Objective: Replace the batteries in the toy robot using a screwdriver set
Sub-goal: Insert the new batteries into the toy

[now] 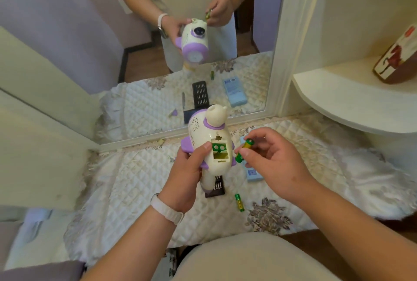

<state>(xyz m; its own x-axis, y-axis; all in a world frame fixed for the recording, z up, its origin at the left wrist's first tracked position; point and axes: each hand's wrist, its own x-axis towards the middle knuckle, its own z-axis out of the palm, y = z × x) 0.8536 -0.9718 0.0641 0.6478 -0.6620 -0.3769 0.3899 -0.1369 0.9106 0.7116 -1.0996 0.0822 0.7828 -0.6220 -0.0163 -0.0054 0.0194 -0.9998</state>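
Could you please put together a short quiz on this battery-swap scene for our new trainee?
1. True or false: the toy robot's battery compartment is open.
2. The left hand holds the toy robot. What does the right hand pinch? A screwdriver, B battery, C lid.
3. Fill in: a spare battery lies on the ___.
Key: 1 true; 2 B; 3 quilted cloth.

The robot (209, 138) hides most of the bit case (217, 187). The right hand (275, 156) covers part of the blue box (253, 173). Battery (247, 145) print is illegible. The shelf box (397, 55) is cropped.
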